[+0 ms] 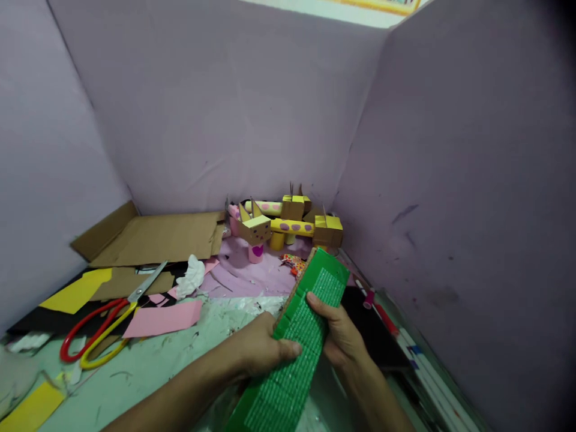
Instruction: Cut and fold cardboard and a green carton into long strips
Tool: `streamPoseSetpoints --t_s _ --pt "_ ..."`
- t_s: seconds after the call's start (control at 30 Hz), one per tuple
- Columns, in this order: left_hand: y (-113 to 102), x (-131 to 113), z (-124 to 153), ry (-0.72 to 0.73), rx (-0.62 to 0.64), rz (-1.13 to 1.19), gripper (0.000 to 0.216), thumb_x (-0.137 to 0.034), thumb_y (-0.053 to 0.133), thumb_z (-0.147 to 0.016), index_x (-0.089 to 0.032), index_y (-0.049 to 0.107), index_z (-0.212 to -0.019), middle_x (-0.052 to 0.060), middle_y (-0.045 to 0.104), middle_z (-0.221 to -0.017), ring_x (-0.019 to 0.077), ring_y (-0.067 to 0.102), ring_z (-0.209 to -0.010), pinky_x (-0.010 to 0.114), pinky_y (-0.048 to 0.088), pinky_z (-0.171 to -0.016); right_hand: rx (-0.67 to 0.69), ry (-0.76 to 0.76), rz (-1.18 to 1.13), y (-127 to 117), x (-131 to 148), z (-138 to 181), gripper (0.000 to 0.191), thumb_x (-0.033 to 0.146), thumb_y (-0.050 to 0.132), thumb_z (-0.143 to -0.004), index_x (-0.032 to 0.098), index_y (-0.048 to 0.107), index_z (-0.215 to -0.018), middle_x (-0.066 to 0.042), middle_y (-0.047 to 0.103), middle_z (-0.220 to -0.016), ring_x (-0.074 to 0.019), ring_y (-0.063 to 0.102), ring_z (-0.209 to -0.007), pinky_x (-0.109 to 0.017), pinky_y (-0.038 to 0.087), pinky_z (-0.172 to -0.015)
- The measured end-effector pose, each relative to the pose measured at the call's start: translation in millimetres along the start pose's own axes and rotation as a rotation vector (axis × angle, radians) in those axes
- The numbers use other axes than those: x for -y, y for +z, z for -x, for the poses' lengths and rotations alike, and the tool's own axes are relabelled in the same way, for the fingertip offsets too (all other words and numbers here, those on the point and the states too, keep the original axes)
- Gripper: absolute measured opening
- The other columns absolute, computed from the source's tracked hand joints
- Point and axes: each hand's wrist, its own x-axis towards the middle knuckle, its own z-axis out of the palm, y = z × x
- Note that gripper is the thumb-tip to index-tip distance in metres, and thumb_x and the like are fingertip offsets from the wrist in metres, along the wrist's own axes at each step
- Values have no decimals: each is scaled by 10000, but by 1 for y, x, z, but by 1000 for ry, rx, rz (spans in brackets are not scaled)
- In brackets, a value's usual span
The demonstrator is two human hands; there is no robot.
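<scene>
A long green cardboard piece (pixel 310 324) with pale printed text slants up and away from me over the table. My left hand (pixel 270 348) grips its left edge, thumb lying across the printed face. Higher up on the other side, my right hand (pixel 337 330) holds the right edge, its thumb also pressed on the print. The fingers of both hands are mostly hidden behind the cardboard. Brown raw cardboard shows along its upper left edge. Beyond its far end lies a small orange patterned scrap (pixel 293 262).
Red-and-yellow-handled scissors (pixel 105 330) lie at left among pink paper (pixel 164 319), yellow paper (pixel 76 292) and white crumpled tissue (pixel 191 277). Flattened brown cardboard (pixel 157 240) rests behind. Cardboard animal figures (pixel 255 231) stand at the back. Markers (pixel 384 318) line the right wall.
</scene>
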Motion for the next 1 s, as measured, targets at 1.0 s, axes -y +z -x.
streamPoseSetpoints --t_s 1.0 --pt "-8 10 -5 18 29 -90 160 -274 556 -600 -151 571 -702 -16 545 -595 125 485 -502 264 391 -524 -39 74 -42 6 -7 -4 320 155 807 -535 150 667 -822 -46 723 -740 -254 681 -743 -416 532 -757"
